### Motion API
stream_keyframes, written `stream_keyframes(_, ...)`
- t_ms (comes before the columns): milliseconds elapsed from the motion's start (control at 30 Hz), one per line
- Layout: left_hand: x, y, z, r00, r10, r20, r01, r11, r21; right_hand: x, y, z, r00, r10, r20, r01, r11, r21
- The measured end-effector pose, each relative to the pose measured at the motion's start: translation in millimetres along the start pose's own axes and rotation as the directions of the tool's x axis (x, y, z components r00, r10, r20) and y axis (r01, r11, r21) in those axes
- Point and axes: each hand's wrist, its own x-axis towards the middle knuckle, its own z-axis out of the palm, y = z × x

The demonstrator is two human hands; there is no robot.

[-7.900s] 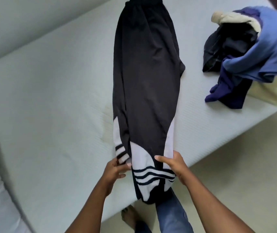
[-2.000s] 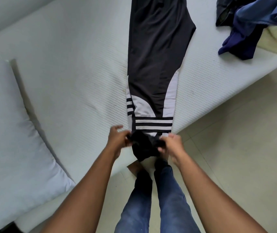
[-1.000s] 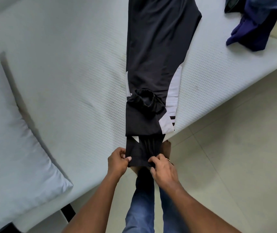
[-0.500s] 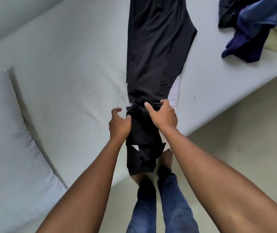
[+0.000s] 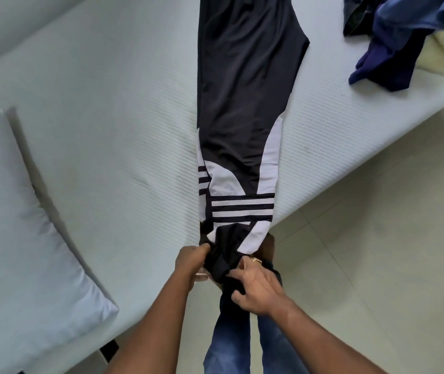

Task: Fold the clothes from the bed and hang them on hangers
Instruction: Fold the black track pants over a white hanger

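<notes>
- Laid flat and lengthwise across the bed (image 5: 107, 103): black pants (image 5: 242, 103), white panels and black stripes near the lower end.
- Hanging just past the bed edge: the bunched cuff end of the pants, gripped by both hands.
- Left hand (image 5: 192, 261) curled around the left side of the bunch, fingertips tucked into the cloth.
- Right hand (image 5: 258, 287) lower down on the right side, fingers bent and pinching black cloth, a ring on one finger.
- At the far right of the bed, well apart from the pants: a pile (image 5: 393, 49) of blue, dark and pale clothes.
- At the left of the bed: a white pillow (image 5: 26, 252).
- Below the hands: jeans (image 5: 231, 341) over a tiled floor (image 5: 377, 238).
</notes>
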Motion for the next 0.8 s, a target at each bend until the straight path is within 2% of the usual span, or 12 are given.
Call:
stream_keyframes(67,-0.6,-6.3,-0.5,1.000,-0.020,-0.009,0.019,0.991,-0.135,0.1,2.2,-1.5,0.992,0.028,0.121,-0.031,0.999,0.020)
stream_keyframes(133,-4.4,-2.0,-4.2,0.997,-0.015,0.080,0.023,0.995,-0.093,7.5,4.6,-8.2,0.986,0.091,0.139,-0.102,0.992,0.075)
stream_keyframes(200,-5.6,5.0,-8.6,0.990,0.014,0.137,-0.034,0.989,0.144,19.7,8.4,-22.6,0.982,0.183,0.045,-0.188,0.973,0.136)
stream_keyframes(300,2.3,12.4,-16.8,0.984,0.055,0.167,-0.135,0.845,0.518,41.9,18.0,-53.0,0.923,0.354,-0.149,-0.291,0.898,0.329)
stream_keyframes(400,5.3,28.3,-22.5,0.988,0.049,0.147,-0.135,0.736,0.663,62.5,29.6,-91.0,0.873,0.430,-0.228,-0.292,0.837,0.462)
stream_keyframes(500,1.7,58.8,-27.4,0.978,0.197,0.063,-0.189,0.727,0.660,76.7,42.4,-133.7,0.880,0.415,-0.233,-0.278,0.845,0.456)
stream_keyframes(633,-4.9,116.0,-30.4,0.928,0.371,-0.002,-0.307,0.770,0.559,89.2,61.1,-190.2,0.890,0.424,-0.167,-0.332,0.854,0.401)
stream_keyframes(800,-5.8,216.0,-20.0,0.837,0.546,-0.006,-0.428,0.662,0.615,121.3,76.1,-274.7,0.908,0.371,-0.194,-0.306,0.905,0.297)
